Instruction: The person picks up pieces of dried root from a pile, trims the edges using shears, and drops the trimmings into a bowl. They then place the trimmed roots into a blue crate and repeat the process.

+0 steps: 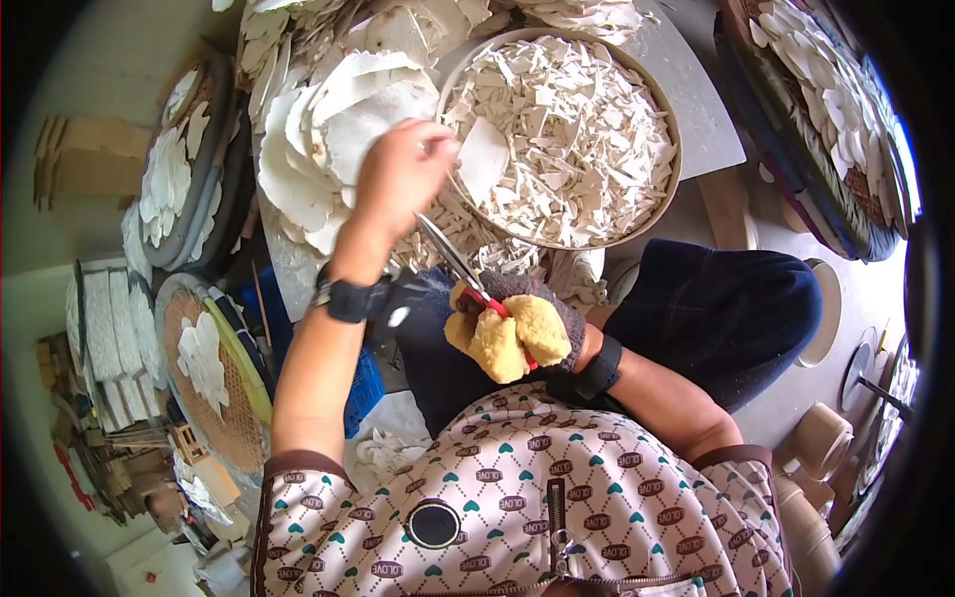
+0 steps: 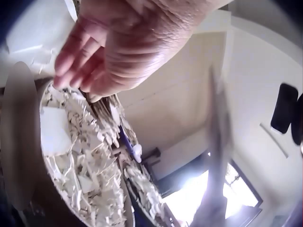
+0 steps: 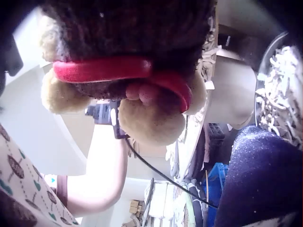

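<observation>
My bare left hand (image 1: 403, 174) hovers at the left edge of a round tub (image 1: 677, 164) heaped with small white chips. Its fingers are loosely bent with nothing between them, as the left wrist view also shows. Close by its fingertips, a larger flat white piece (image 1: 483, 159) lies on the chips. In my right hand (image 1: 517, 333), which wears a dark knit glove with fluffy yellow padding, I grip red-handled scissors (image 1: 453, 254). Their blades point up and left toward the left wrist. The red handle loops (image 3: 102, 70) show against the glove in the right wrist view.
Broad thin white sheets (image 1: 343, 119) are stacked left of the tub on a metal table (image 1: 711, 134). Round woven trays (image 1: 244, 398) with white pieces stand at the left, another tray (image 1: 846, 119) at the right. A blue crate (image 1: 365, 393) sits low beside my leg.
</observation>
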A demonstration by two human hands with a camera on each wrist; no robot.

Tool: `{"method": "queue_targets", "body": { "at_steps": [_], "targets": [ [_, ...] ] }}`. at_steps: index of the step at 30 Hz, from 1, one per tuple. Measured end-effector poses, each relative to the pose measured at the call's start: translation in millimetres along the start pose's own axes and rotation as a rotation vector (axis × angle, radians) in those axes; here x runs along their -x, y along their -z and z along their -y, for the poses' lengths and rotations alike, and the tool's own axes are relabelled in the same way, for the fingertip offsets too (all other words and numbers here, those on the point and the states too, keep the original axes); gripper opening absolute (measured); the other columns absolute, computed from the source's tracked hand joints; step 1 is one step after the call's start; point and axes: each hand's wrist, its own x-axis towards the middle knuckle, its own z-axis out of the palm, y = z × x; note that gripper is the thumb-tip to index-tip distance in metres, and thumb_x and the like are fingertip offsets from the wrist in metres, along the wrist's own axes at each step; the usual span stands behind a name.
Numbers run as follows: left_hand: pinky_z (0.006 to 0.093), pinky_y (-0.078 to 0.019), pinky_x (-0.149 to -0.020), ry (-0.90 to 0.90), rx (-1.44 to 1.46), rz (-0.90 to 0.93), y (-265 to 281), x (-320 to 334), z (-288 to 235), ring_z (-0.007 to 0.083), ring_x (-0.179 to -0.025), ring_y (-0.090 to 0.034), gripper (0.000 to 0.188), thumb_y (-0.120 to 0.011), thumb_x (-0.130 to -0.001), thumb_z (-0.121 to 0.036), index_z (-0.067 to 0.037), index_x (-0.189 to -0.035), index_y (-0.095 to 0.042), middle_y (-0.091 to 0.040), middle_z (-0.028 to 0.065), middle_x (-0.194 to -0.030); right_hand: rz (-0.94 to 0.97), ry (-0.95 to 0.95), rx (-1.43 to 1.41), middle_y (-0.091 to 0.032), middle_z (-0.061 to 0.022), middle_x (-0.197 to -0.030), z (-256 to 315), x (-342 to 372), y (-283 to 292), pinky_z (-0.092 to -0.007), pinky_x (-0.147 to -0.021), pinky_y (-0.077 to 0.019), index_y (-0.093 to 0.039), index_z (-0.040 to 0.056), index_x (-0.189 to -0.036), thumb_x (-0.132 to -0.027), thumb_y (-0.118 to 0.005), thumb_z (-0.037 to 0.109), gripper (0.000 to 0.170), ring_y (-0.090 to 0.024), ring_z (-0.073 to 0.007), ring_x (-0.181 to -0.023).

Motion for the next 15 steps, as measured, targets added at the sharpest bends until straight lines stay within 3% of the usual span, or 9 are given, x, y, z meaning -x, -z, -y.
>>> {"method": "queue_targets", "body": {
  "at_steps": [2, 3, 6, 7, 9, 11, 12, 14, 15],
  "targets": [
    [0.0355, -0.0466, -0.079, -0.027, -0.388, -0.024, -23.8, -6.9, -3.9, 0.0303, -0.089, -0.059, 0.036, -0.064, -0.073, -0.020, -0.003, -0.105, -0.059, -0.061, 0.0147, -0.100, -0.023, -0.004, 0.019, -0.060, -0.0068, -0.102, 3.5, -0.9, -2.6, -0.0285, -0.083, -0.0452, -0.058, 0.0019, -0.104, -0.084, -0.060, 0.014, 0.024, -0.056, -0.0145, -0.093],
    [0.0354, -0.0471, -0.078, 0.056, -0.417, 0.085, -28.5, -12.1, -8.2, 0.0320, -0.088, -0.059, 0.041, -0.068, -0.070, -0.026, -0.003, -0.103, -0.059, -0.061, 0.0169, -0.096, -0.032, -0.032, 0.012, -0.060, -0.0075, -0.103, 7.1, -1.1, -3.4, -0.0290, -0.083, -0.0453, -0.059, 0.0017, -0.104, -0.083, -0.060, 0.014, 0.024, -0.056, -0.0149, -0.093],
    [0.0375, -0.0469, -0.077, 0.053, -0.324, 0.085, -39.1, -18.8, -3.1, 0.0340, -0.084, -0.059, 0.045, -0.070, -0.068, -0.027, -0.002, -0.103, -0.058, -0.062, 0.0158, -0.085, -0.039, -0.170, -0.006, -0.060, -0.0081, -0.103, 27.6, -2.5, -2.2, -0.0297, -0.084, -0.0450, -0.059, 0.0017, -0.103, -0.084, -0.058, 0.013, 0.022, -0.057, -0.0154, -0.094],
    [0.0342, -0.0493, -0.067, -0.007, -0.359, 0.035, -41.2, -20.4, 2.0, 0.0287, -0.074, -0.062, 0.039, -0.068, -0.072, -0.023, 0.002, -0.101, -0.057, -0.063, 0.0137, -0.080, -0.062, -0.212, -0.050, -0.060, -0.0084, -0.105, 23.7, -2.0, -0.9, -0.0296, -0.084, -0.0449, -0.059, 0.0008, -0.104, -0.085, -0.056, 0.011, 0.022, -0.057, -0.0160, -0.096],
    [0.0293, -0.0494, -0.061, 0.099, -0.075, 0.035, -37.2, -22.6, 12.0, 0.0231, -0.069, -0.063, 0.031, -0.065, -0.076, -0.018, 0.003, -0.098, -0.057, -0.064, 0.0124, -0.082, -0.207, -0.387, -0.386, -0.060, -0.0072, -0.102, 26.5, 2.2, -1.0, -0.0291, -0.082, -0.0459, -0.058, 0.0009, -0.104, -0.087, -0.053, 0.011, 0.020, -0.057, -0.0149, -0.092],
    [0.0206, -0.0483, -0.053, 0.137, 0.329, 0.032, -28.0, -17.2, 18.6, 0.0146, -0.064, -0.064, 0.020, -0.057, -0.084, -0.010, 0.003, -0.099, -0.055, -0.064, 0.0109, -0.083, -0.285, -0.414, -0.939, -0.058, -0.0061, -0.095, 18.9, 2.5, 1.4, -0.0265, -0.076, -0.0476, -0.055, 0.0009, -0.104, -0.089, -0.049, 0.010, 0.018, -0.057, -0.0115, -0.084],
    [0.0218, -0.0488, -0.053, 0.169, 0.509, -0.041, -24.9, -9.6, 19.7, 0.0160, -0.064, -0.064, 0.019, -0.056, -0.084, -0.008, 0.002, -0.100, -0.054, -0.064, 0.0115, -0.083, -0.222, -0.334, -1.123, -0.056, -0.0044, -0.092, 19.9, 4.7, 0.2, -0.0238, -0.072, -0.0475, -0.054, 0.0003, -0.103, -0.091, -0.047, 0.010, 0.017, -0.056, -0.0091, -0.080],
    [0.0242, -0.0499, -0.053, 0.226, 0.863, -0.190, -11.7, 15.2, 5.4, 0.0188, -0.064, -0.064, 0.019, -0.054, -0.085, -0.006, 0.001, -0.102, -0.050, -0.063, 0.0127, -0.084, -0.232, -0.069, -0.561, -0.057, -0.0047, -0.090, 12.1, 13.8, 9.2, -0.0222, -0.070, -0.0471, -0.054, -0.0016, -0.101, -0.091, -0.047, 0.013, 0.019, -0.057, -0.0100, -0.079],
    [0.0253, -0.0529, -0.057, 0.242, 0.971, -0.229, -11.9, 27.1, 10.4, 0.0226, -0.069, -0.065, 0.028, -0.053, -0.087, -0.007, 0.001, -0.111, -0.042, -0.062, 0.0167, -0.091, -0.272, -0.087, -0.621, -0.060, -0.0130, -0.094, -0.6, 17.2, 16.3, -0.0330, -0.081, -0.0483, -0.054, -0.0043, -0.101, -0.084, -0.061, 0.022, 0.032, -0.059, -0.0203, -0.088]
  ]
}}
